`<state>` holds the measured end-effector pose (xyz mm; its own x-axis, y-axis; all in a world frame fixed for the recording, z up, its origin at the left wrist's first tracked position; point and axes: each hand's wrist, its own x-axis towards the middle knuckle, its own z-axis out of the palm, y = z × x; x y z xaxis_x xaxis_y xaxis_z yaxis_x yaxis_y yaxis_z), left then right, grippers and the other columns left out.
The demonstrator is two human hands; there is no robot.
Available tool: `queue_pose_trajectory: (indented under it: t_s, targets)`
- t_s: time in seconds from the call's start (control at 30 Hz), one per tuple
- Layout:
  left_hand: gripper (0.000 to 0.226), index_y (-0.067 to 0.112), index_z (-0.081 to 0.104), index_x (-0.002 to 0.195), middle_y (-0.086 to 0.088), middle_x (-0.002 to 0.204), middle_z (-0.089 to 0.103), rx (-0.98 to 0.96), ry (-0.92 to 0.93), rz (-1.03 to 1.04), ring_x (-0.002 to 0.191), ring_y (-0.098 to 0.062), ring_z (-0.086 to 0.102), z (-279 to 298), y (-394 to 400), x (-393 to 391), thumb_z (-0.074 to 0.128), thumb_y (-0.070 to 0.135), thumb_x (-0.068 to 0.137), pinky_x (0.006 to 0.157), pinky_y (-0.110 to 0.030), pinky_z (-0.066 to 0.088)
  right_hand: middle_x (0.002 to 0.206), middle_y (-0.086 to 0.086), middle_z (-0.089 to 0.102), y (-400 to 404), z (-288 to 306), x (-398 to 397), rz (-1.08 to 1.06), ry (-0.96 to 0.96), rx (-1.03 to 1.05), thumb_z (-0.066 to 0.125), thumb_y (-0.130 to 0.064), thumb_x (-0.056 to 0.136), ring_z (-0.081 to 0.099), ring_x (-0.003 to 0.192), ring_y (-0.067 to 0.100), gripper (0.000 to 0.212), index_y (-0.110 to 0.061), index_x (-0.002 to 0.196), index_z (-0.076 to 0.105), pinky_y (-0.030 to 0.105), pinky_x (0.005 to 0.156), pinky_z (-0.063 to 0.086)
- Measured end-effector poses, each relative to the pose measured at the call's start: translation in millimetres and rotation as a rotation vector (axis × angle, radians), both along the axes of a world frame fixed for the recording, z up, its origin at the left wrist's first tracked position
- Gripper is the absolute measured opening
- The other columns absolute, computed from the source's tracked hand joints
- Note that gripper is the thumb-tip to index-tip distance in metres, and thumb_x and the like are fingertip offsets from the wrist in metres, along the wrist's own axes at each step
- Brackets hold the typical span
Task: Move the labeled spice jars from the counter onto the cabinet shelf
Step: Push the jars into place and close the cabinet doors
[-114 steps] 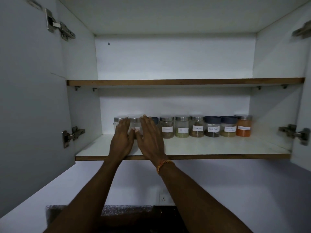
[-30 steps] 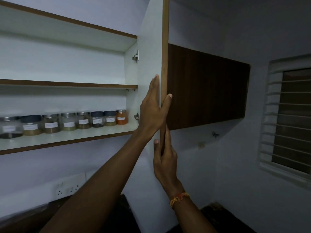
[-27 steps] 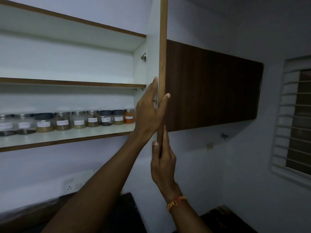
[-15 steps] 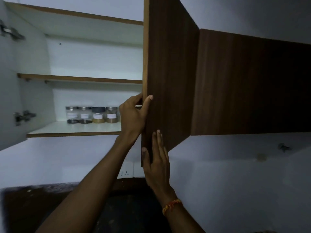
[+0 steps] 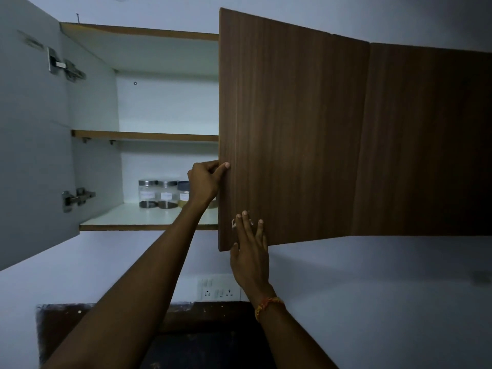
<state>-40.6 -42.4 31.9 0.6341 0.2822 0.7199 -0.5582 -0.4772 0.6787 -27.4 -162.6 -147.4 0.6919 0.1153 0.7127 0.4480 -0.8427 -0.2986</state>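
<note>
We see the right door (image 5: 287, 129) of the cabinet about half swung over the opening; our left hand (image 5: 205, 179) holds its free edge, the thumb on the brown front and the other fingers curled behind the edge, because this grip lets us guide the swing; our right hand (image 5: 249, 251) lies flat on the front near the lower corner, its fingers straight and a little apart, and we think it presses there so that the door goes in evenly and does not bang.

The jars (image 5: 159, 194) stand on the lower shelf (image 5: 149, 227), in a row at the back and touching each other, with their white labels turned to us so that they can be read; three are visible, a fourth is partly hidden by the left wrist, and what is further right the door covers, so we cannot count them. The upper shelf (image 5: 143, 135) carries nothing that we can see. The left door (image 5: 29, 145) is wide open, its hinges (image 5: 77, 199) showing.

Below, the dark surface (image 5: 106, 326) shows no jar in the part we see; so we judge the moving itself finished, and what remains is closing; the left fingers must leave the edge before it meets the frame, or they could be pinched; then the left door needs the same.
</note>
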Motion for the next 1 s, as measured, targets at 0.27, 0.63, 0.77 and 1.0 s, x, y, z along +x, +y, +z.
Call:
queue_pose_trajectory:
  t_s: [0.27,0.63,0.77,1.0]
  targets:
    - [0.043,0.004,0.069,0.132,-0.015,0.126,0.074,-0.003,0.062,-0.028,0.115,-0.030,0.072,0,23,65,0.065,0.032,0.100,0.104,-0.047,0.057,0.167,-0.009,-0.024,12,-1,51,0.009,0.068,-0.079,0.048,-0.015,0.102,-0.016,0.158,0.037,0.084,-0.034,0.164,-0.005,0.051,0.131,0.009]
    - [0.043,0.004,0.069,0.132,-0.015,0.127,0.073,0.042,0.069,-0.023,0.116,-0.030,0.071,-1,31,102,0.063,0.033,0.101,0.104,-0.043,0.056,0.169,-0.009,-0.020,16,-11,72,0.007,0.037,-0.084,0.056,-0.005,0.090,-0.015,0.158,0.036,0.102,-0.036,0.159,-0.013,0.052,0.131,0.010]
    - [0.039,0.002,0.071,0.127,-0.017,0.123,0.075,0.062,0.067,0.006,0.111,-0.031,0.072,-3,28,99,0.061,0.030,0.102,0.093,-0.031,0.054,0.170,-0.010,-0.014,13,-6,68,0.045,0.046,-0.073,0.059,-0.006,0.091,-0.013,0.159,0.034,0.101,-0.035,0.159,-0.009,0.051,0.130,0.015]
    - [0.040,0.001,0.069,0.119,-0.017,0.119,0.075,0.160,0.178,0.107,0.108,-0.032,0.073,-50,23,60,0.062,0.036,0.101,0.084,-0.034,0.056,0.169,-0.019,-0.004,19,-6,37,0.176,0.134,0.176,0.061,-0.022,0.097,-0.002,0.161,0.015,0.084,-0.037,0.164,0.012,0.034,0.124,0.035]
